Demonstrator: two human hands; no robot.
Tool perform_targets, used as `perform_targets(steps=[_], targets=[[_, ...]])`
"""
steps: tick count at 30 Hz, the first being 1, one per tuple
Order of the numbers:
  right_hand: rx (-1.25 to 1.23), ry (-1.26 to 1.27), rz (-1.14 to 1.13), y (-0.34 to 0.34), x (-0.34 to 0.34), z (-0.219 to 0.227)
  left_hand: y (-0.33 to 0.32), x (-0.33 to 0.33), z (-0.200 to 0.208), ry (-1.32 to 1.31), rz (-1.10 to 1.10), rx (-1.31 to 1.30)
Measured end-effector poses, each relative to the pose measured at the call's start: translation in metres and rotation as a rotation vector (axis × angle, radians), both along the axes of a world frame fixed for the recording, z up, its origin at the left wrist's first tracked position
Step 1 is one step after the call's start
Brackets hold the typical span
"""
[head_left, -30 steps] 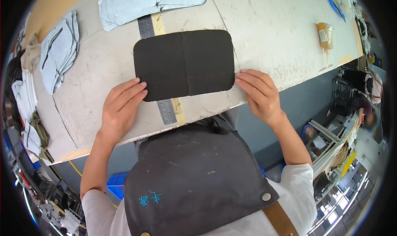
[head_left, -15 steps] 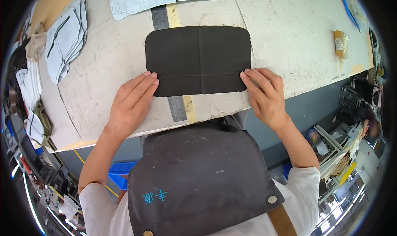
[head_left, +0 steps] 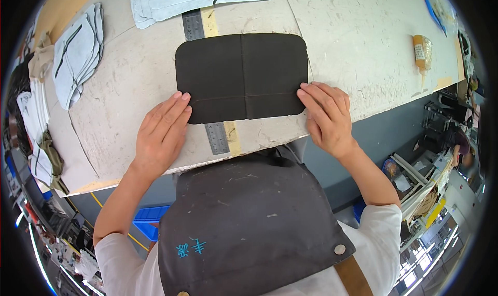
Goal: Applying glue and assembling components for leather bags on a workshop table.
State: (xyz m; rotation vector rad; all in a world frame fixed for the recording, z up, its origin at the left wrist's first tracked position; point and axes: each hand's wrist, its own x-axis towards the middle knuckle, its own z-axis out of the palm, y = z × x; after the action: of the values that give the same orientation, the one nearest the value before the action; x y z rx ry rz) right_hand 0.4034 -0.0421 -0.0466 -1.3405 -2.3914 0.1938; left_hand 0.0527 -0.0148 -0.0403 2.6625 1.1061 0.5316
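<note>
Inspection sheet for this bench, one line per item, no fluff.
Surface: pale table, scuffed and marked; ruler and yellow strip side by side on it.
Job's things: black panel, rounded corners, one crease across, one down; covers part of ruler and strip.
Clutter: blue-grey far stack and left stack; bottle at right.
Grips: left grip and right grip touch panel's opposite side edges; pinching or resting unclear.
Cables: yellow line at lower left, cord or floor marking unclear.
Surroundings: blue bin below table; rim distorted.

Pale, scuffed worktable (head_left: 363, 52) over grey floor (head_left: 353, 150), white strip lights (head_left: 39, 258) glowing at lower left
</note>
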Motion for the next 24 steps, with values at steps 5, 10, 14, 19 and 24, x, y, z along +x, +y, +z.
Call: perform_targets(steps=[5,10,14,19,24], targets=[[-0.007,-0.031,0.019,0.0015,-0.0011,0.0041,0.0017,0.0026,0.0013,0.005,-0.005,0.025],[0.024,-0.151,0.038,0.0030,-0.0057,0.0100,0.0010,0.0028,0.0052,0.052,-0.002,0.033],[0.072,-0.185,0.063,0.0055,-0.0061,0.0105,0.0026,0.0050,0.0050,0.044,-0.009,0.047],[0.117,-0.233,0.085,0.0057,-0.0077,0.0106,0.0007,0.0039,0.0035,0.036,-0.006,0.060],[0.096,-0.165,0.059,0.0062,-0.0073,0.0038,0.0041,-0.0009,0.0020,0.096,-0.053,0.054]])
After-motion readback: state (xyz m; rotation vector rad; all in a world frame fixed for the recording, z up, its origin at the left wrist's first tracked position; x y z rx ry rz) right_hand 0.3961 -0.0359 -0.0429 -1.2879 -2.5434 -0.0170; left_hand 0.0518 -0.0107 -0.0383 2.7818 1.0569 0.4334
